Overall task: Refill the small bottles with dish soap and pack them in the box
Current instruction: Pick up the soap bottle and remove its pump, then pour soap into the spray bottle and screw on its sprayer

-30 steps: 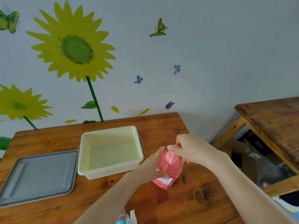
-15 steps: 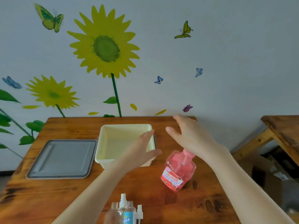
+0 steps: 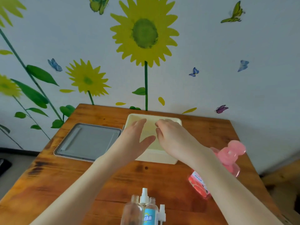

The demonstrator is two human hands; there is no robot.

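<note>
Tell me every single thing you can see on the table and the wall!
table: one, brown wood, against the wall
box: one, cream, open, back middle of the table
lid: one, grey, flat on the table left of the box
soap bottle: one, pink, pump top, right side
small bottles: at least two, clear, near edge
spray tops: two, white, among the small bottles
sunflowers: several, yellow, wall
butterflies: several, mixed colours, wall
left hand: over the box, holding nothing
right hand: over the box, holding nothing
</note>
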